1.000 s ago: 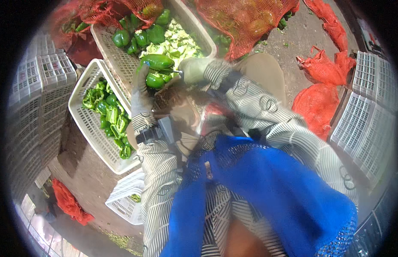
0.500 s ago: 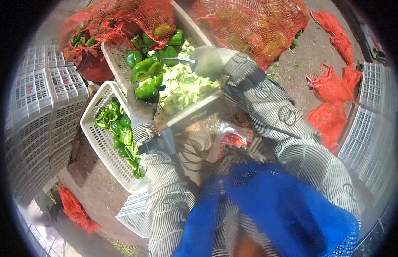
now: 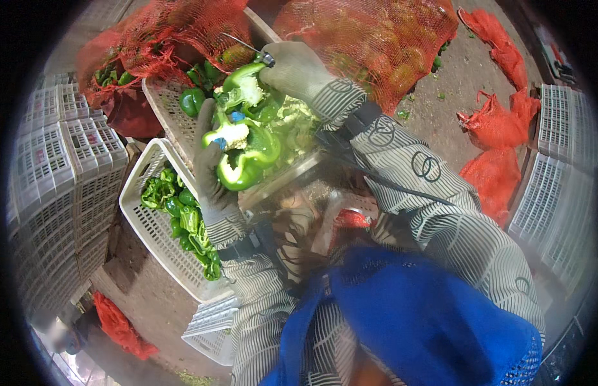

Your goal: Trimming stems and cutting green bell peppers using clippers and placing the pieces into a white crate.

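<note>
My gloved left hand, blue showing at its fingertips, is closed around a cut green bell pepper whose pale inside shows. Just above it, a second piece of green pepper with a seedy white core touches my gloved right hand. That hand is closed on a small knife, its thin blade pointing up and left, away from the pepper. Both hands are over a pale perforated crate holding whole green peppers and light green cut scraps.
A white basket of cored green peppers stands at left. Stacked white crates line the far left, more crates the right. Full red mesh sacks lie beyond; empty red sacks lie on the ground.
My right hand has moved up and left, and the blade has swung upward. The pepper in my left hand was nearly whole; now it is split apart, with its pale core showing.
</note>
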### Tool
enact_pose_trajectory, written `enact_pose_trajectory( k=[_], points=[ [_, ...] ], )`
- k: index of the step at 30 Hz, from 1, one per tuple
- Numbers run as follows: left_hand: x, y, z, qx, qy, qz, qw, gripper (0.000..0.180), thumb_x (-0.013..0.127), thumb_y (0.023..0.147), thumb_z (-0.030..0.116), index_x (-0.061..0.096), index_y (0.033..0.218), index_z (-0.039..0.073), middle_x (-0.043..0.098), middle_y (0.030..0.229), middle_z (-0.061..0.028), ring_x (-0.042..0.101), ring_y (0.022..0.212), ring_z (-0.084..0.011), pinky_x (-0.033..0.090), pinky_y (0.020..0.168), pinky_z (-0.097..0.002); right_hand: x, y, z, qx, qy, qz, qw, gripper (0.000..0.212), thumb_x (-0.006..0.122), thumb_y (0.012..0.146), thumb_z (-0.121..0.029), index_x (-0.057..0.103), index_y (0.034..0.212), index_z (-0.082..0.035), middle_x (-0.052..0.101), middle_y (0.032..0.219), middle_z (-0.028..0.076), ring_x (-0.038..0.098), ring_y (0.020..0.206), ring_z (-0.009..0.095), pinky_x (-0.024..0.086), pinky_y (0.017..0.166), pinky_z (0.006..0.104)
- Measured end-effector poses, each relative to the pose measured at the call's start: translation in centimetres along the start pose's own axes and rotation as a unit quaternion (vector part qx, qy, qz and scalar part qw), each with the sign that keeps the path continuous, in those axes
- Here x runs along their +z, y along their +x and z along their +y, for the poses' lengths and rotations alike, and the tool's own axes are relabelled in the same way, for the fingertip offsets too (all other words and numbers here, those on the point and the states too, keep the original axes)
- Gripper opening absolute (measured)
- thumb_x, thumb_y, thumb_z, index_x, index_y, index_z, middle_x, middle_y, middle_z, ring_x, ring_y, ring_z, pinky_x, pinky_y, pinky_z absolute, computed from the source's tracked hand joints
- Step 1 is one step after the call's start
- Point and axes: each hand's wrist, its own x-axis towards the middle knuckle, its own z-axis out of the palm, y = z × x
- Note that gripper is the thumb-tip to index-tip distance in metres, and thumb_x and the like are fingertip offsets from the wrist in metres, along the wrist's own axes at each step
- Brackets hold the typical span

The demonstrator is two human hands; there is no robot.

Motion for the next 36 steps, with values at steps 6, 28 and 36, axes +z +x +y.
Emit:
enact_pose_trajectory(
  k=[6, 28, 36],
  points=[
    [-2.0, -0.8, 0.8, 0.159, 0.28, 0.127, 0.938, 0.082, 0.071, 0.079, 0.016, 0.027, 0.148, 0.004, 0.051, 0.131, -0.0181, 0.058, 0.108, -0.0246, 0.048, 0.093, -0.0345, 0.6, -0.4, -0.5, 0.081, -0.149, -0.179, 0.969, 0.024, 0.062, 0.07, -0.02, 0.068, 0.089, -0.006, 0.066, 0.082, 0.016, 0.065, 0.084, 0.033, 0.05, 0.079, 0.0434],
    [0.2, -0.3, -1.1, 0.078, -0.156, 0.061, 0.983, 0.047, 0.052, 0.097, 0.018, 0.04, 0.142, 0.007, 0.053, 0.132, -0.0106, 0.053, 0.121, -0.0214, 0.044, 0.103, -0.0365, 2.4, -3.7, -6.9, -0.039, 0.222, -0.155, 0.962, 0.041, 0.072, 0.07, -0.018, 0.058, 0.106, -0.004, 0.065, 0.088, 0.016, 0.064, 0.083, 0.03, 0.05, 0.074, 0.0373],
    [-0.6, -0.6, 0.1, 0.065, -0.042, 0.017, 0.997, 0.081, 0.073, 0.081, 0.028, 0.031, 0.144, 0.0, 0.052, 0.126, -0.0105, 0.055, 0.113, -0.0191, 0.047, 0.095, -0.0316, 2.1, -4.1, -7.3, -0.075, 0.262, -0.17, 0.947, 0.04, 0.07, 0.072, -0.019, 0.063, 0.107, -0.001, 0.066, 0.079, 0.014, 0.065, 0.072, 0.024, 0.051, 0.068, 0.0338]
  ],
)
